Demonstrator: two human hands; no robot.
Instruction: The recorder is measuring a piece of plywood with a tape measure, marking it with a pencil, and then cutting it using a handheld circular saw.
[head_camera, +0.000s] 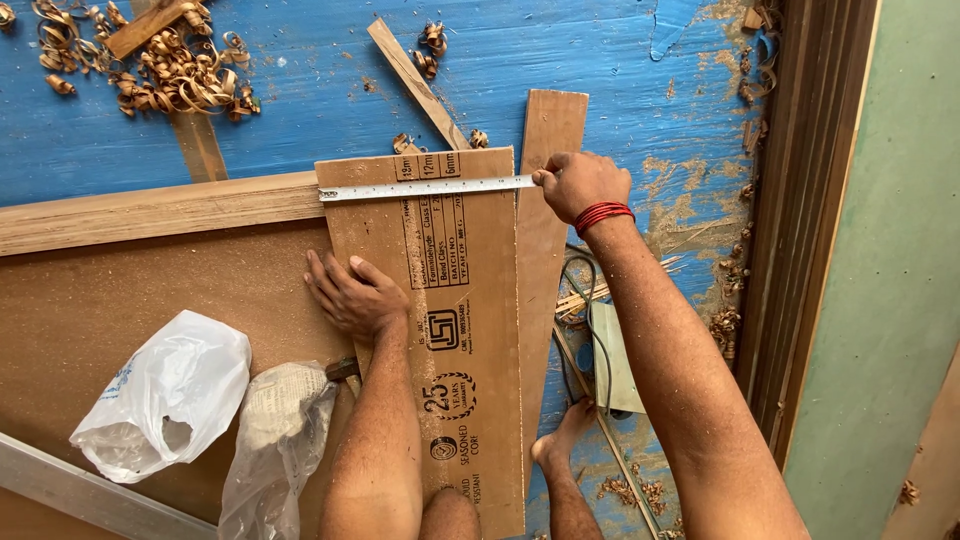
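Note:
A brown plywood piece (470, 400) with printed markings lies on a larger brown board (170, 300). My left hand (352, 295) rests flat on the plywood's left edge with fingers spread. My right hand (578, 183) is closed on the right end of a steel measuring tape (425, 187) stretched across the top of the plywood. A red thread band circles my right wrist. A narrower wooden strip (545, 240) lies under the plywood's right side.
Two plastic bags (165, 395) lie on the big board at lower left. Wood shavings (170, 65) and thin slats (415, 80) are scattered over the blue floor (300, 90). My bare foot (560, 440) stands near cables. A wooden frame (800, 200) runs along the right.

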